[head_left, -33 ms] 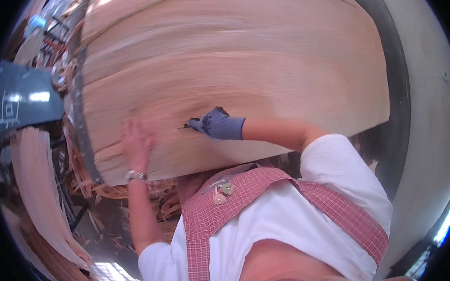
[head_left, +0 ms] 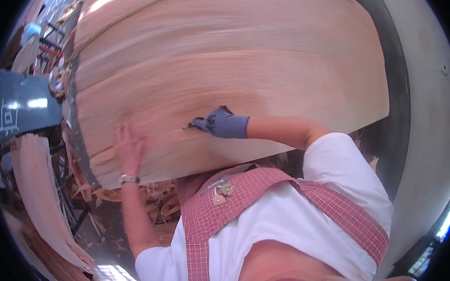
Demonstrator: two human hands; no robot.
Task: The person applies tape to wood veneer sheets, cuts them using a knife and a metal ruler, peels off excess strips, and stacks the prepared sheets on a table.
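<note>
A broad sheet of thin, pale reddish wood veneer [head_left: 293,81] lies before me, its grain running from side to side. My left hand [head_left: 128,148] is bare, with a metal-band watch [head_left: 129,179] at the wrist. Its fingers are spread over the left part of the veneer, somewhat blurred. In a blue-grey glove, my right hand [head_left: 223,123] is closed around a small dark tool [head_left: 188,126]. The tool's tip points left and meets the veneer to the right of my left hand. Most of the tool is hidden in the glove, so its exact kind does not show.
Dark table edging [head_left: 382,35] borders the veneer. Long veneer strips [head_left: 41,185] are stacked at the left, below a dark panel [head_left: 27,102] with chalk-like marks. Torn veneer scraps [head_left: 162,202] lie beneath the near edge. A pale wall [head_left: 430,114] stands at the right.
My left hand has shifted slightly left across the veneer. My right hand and the tool sit a little further right. The tool is still in my grip.
</note>
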